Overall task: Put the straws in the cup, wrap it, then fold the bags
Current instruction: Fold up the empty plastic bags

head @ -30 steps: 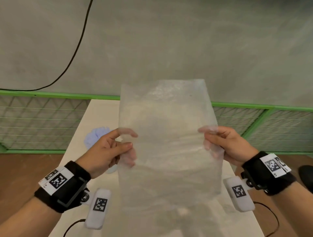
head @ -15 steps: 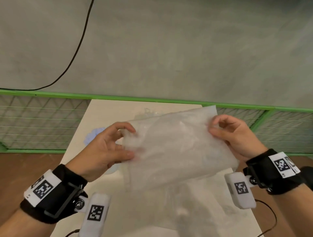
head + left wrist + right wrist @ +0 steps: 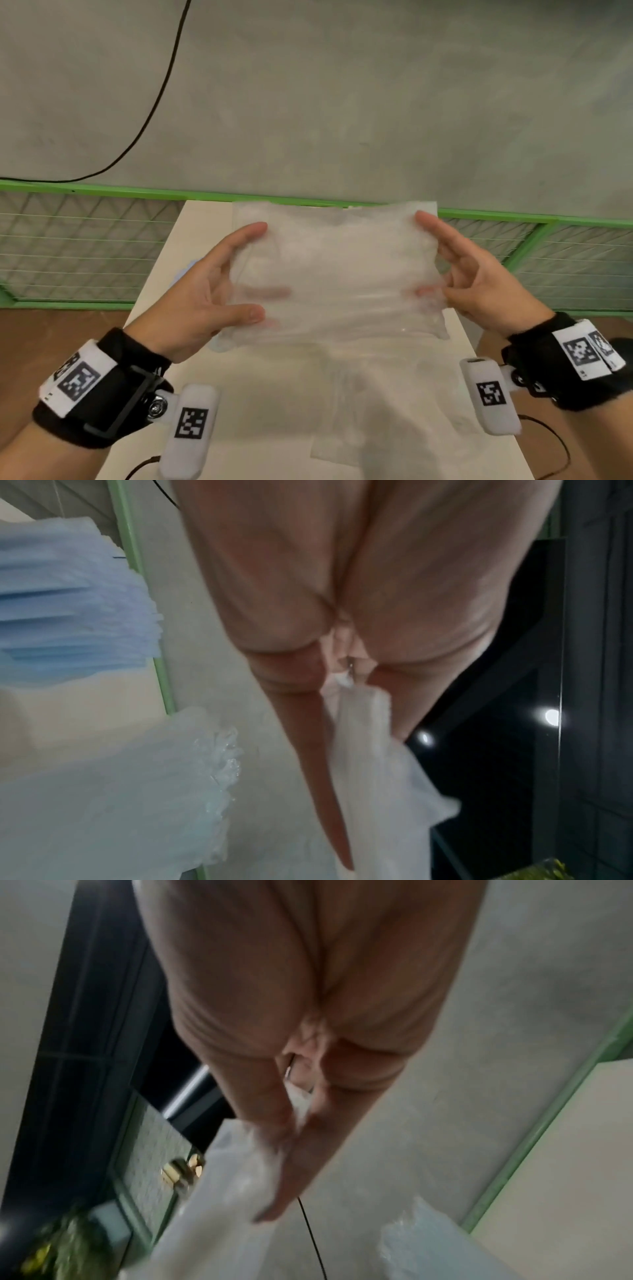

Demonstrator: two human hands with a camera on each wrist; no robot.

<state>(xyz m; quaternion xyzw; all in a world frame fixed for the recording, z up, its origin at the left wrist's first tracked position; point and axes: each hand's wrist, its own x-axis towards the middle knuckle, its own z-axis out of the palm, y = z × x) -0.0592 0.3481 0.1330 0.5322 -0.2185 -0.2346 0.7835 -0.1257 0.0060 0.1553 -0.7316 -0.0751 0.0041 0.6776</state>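
You've got the clear bag [image 3: 337, 274] up in the air over the bench [image 3: 274, 394] — left hand [image 3: 202, 294] and right hand [image 3: 479, 284] each pinching a side edge. More bags [image 3: 387, 407] lie flat underneath.

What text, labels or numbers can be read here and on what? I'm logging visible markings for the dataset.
No readable words or numbers.
Wrist bands and white camera pods: black-and-white square code markers only, no letters.
Plastic bag held by both hands: no print visible.
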